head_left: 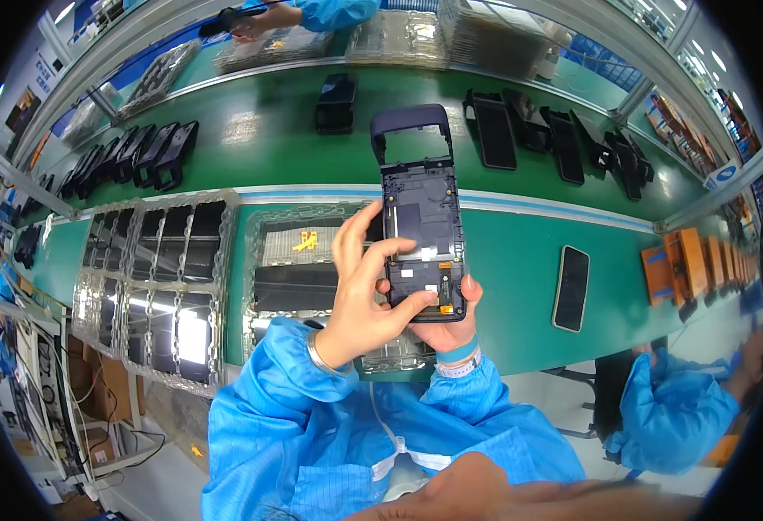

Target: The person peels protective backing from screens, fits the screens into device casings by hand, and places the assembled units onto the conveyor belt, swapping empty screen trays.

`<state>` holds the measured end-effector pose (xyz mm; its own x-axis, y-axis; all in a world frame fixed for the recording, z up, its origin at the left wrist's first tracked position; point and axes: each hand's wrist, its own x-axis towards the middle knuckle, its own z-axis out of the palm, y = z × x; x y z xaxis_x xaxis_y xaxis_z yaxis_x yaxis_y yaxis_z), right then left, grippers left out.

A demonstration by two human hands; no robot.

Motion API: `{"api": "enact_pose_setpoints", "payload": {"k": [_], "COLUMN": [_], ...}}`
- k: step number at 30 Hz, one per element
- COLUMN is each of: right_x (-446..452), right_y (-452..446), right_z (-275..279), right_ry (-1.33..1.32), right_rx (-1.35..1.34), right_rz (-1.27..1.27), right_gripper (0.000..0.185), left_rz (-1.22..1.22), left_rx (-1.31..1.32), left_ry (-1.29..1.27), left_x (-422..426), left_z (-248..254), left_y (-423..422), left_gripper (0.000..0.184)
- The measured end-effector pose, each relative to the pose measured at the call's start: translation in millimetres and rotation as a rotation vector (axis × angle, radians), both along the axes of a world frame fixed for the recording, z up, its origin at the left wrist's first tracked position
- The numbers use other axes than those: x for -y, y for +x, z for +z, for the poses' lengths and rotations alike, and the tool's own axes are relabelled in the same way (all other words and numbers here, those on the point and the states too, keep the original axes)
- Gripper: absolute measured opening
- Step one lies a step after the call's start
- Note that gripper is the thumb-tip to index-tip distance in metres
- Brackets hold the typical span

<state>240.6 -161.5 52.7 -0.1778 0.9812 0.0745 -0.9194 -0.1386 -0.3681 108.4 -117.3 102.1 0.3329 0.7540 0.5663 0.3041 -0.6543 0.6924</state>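
Note:
A dark handheld terminal housing (423, 208) stands upright in front of me, its inner side facing me. A rectangular opening is at its top, and an orange flex cable (447, 276) shows near its bottom. My right hand (453, 328) grips the lower end from behind, thumb on the right edge. Across the lower left of the housing reaches my left hand (366, 291). Its thumb and index finger are apart over the inner face, the other fingers near the left edge. Behind my left hand lies a clear plastic tray (256, 334) with dark screens and yellow pieces.
Another clear tray (230, 286) holds several dark screens on the left. Dark devices (496, 130) line the green conveyor (260, 104). A phone-like device (571, 288) lies right, before orange holders (684, 265). Co-workers' blue sleeves appear at the top (338, 13) and lower right (672, 412).

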Motion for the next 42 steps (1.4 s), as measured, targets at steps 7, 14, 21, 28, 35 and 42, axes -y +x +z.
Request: {"api": "enact_pose_setpoints", "payload": {"k": [7,14,21,28,35,42], "right_x": [2,1,-10,-28,-108,-103], "right_y": [-5,-9,23,55,50,17], "right_z": [-4,5,-9,-14,-32,-1], "right_ry": [0.12,0.069,-0.041,0.392,0.848,0.67], "right_rx": [0.445,0.723,1.304,2.018,2.295,2.504], "right_rz": [-0.488,-0.758,-0.599,-0.484,-0.238,-0.197], "right_gripper": [0.078,0.07,0.035,0.036,0.066,0.076], "left_rz": [-0.216,-0.216,-0.21,-0.103,-0.061,-0.229], "left_rx": [0.112,0.524,0.636,0.704,0.633,0.48], "left_ry": [-0.05,-0.687,-1.078,-0.952,-1.164,-0.918], "left_x": [24,17,-19,-123,-217,-146], "left_z": [-14,-41,-52,-69,-103,-49], "left_y": [-7,-9,-3,33,71,10], "left_gripper": [0.036,0.023,0.029,0.028,0.051,0.042]}}
